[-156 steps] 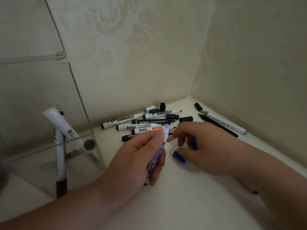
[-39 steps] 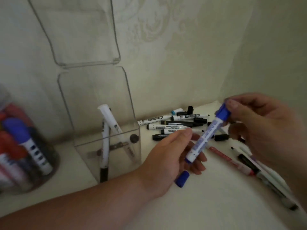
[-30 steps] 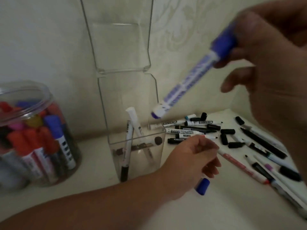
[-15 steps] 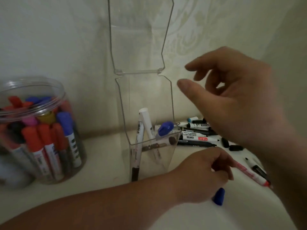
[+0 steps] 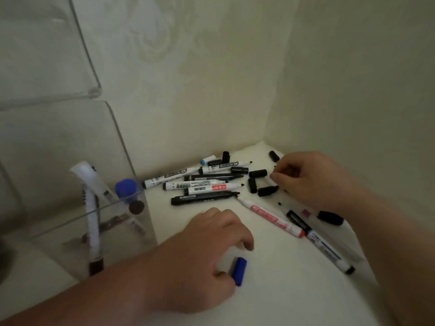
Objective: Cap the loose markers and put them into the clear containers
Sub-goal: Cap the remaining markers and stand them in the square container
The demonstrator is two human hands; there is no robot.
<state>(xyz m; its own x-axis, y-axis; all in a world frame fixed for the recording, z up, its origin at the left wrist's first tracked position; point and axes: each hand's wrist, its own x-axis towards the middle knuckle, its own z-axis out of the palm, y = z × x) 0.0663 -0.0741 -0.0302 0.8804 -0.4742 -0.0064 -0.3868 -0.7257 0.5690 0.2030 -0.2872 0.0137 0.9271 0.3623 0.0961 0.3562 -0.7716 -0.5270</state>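
The clear container (image 5: 141,231) stands at the left and holds a blue-capped marker (image 5: 126,188) and a white marker (image 5: 90,208). Several uncapped markers (image 5: 200,184) lie in a pile by the back wall, and several black caps (image 5: 257,173) lie to their right. My left hand (image 5: 207,250) rests on the table with its fingers loosely curled, and a loose blue cap (image 5: 239,270) lies against its thumb. My right hand (image 5: 313,182) hovers over the black caps with bent fingers, and I see nothing held in them.
A red-labelled marker (image 5: 273,217) and a longer white marker (image 5: 329,250) lie diagonally between my hands. Another black cap (image 5: 329,217) sits under my right wrist. A second clear container (image 5: 89,90) sits stacked above the first. Walls close the corner behind and to the right.
My right hand capped the blue marker, dropped it into the clear container and moved right to the black caps. My left hand let go of the marker and settled by the blue cap.
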